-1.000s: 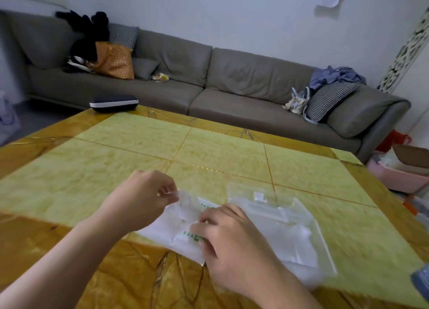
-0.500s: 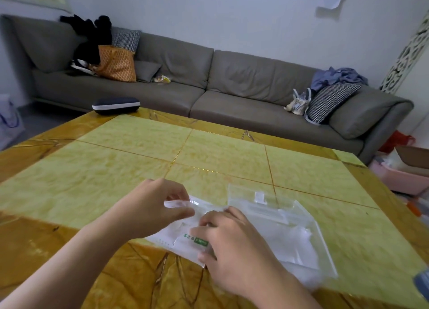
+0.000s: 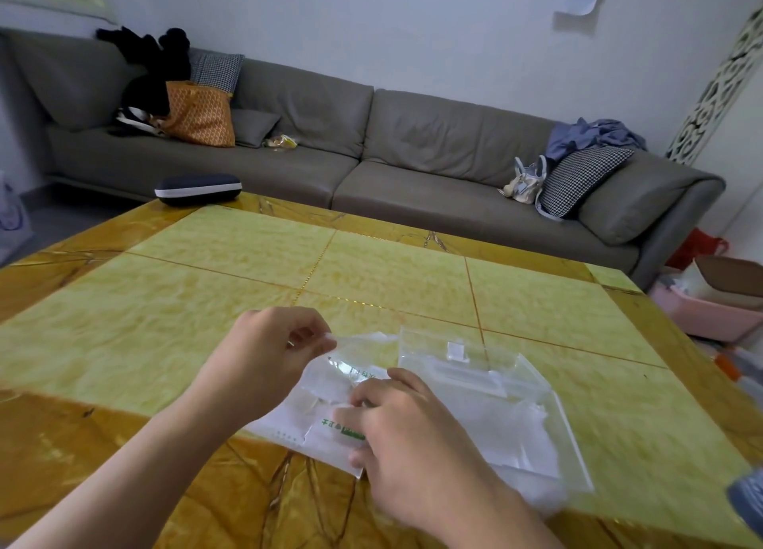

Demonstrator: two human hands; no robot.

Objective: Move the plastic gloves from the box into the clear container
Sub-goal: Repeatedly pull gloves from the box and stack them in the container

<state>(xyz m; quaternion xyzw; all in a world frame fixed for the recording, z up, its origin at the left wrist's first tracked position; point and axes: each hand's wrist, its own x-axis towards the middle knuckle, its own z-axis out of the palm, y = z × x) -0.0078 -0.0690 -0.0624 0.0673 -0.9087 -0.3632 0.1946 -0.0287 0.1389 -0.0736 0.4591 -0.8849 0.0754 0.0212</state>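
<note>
A flat white glove box with green print lies on the yellow table near its front edge. My right hand presses down on the box, fingers curled over its right part. My left hand pinches a thin clear plastic glove and holds it up from the box's opening. Right of the box lies the clear container, a flat transparent case with a white clasp; pale plastic sheets show through it.
The yellow marble table stretches ahead. A dark glasses case sits at its far left edge. A grey sofa with cushions and bags stands behind. Pink tubs stand on the floor at right.
My left hand has lifted and drawn a clear glove up out of the box. My right hand stays pressed on the box.
</note>
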